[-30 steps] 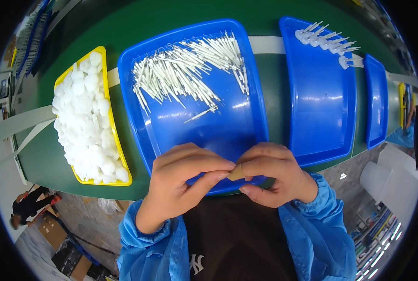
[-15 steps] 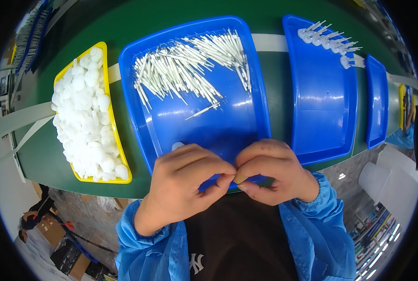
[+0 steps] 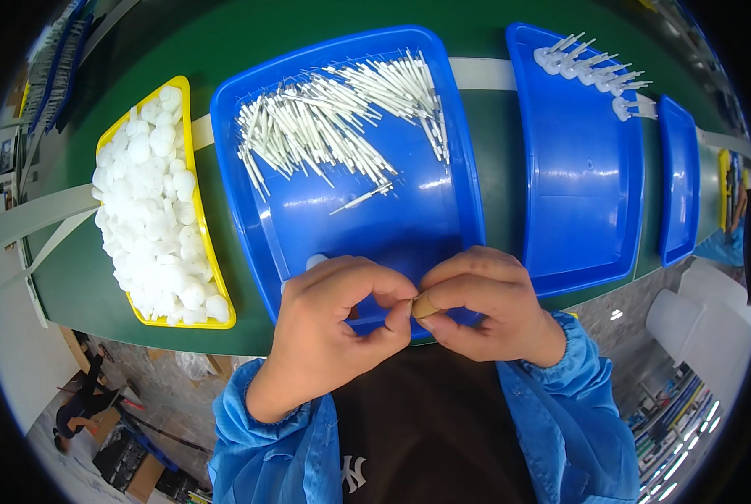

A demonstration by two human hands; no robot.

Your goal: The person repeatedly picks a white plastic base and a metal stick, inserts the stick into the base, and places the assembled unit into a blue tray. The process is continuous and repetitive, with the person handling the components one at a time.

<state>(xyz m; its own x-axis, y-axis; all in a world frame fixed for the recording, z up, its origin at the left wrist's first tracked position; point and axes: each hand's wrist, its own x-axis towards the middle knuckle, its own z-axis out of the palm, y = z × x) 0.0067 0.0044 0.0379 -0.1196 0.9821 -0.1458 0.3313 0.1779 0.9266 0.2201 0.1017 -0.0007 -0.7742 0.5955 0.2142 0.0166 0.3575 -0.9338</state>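
Note:
My left hand [image 3: 342, 323] and my right hand [image 3: 495, 304] meet over the near edge of the middle blue tray [image 3: 400, 223]. Both are closed in a pinch, fingertips almost touching. Whatever lies between them is too small to make out. A tan wrap [image 3: 424, 306] covers a fingertip of the right hand. Behind the left knuckles shows a bit of a white plastic piece [image 3: 316, 261]; whether it is held or lies in the tray I cannot tell. Farther back in this tray lie many thin white sticks [image 3: 308, 134] with fine wire-like ends.
A yellow tray [image 3: 213, 260] heaped with white rounded plastic pieces [image 3: 152, 202] stands at left. The right blue tray [image 3: 581, 193] holds several white round pieces with sticks [image 3: 590, 71] at its far end. Beyond it is a narrower blue tray [image 3: 679, 181]. Green table [image 3: 501, 151] underneath.
My left hand's fingers have shifted slightly and their pinch looks a little wider; the right hand has barely moved. In the left background, a person has changed posture.

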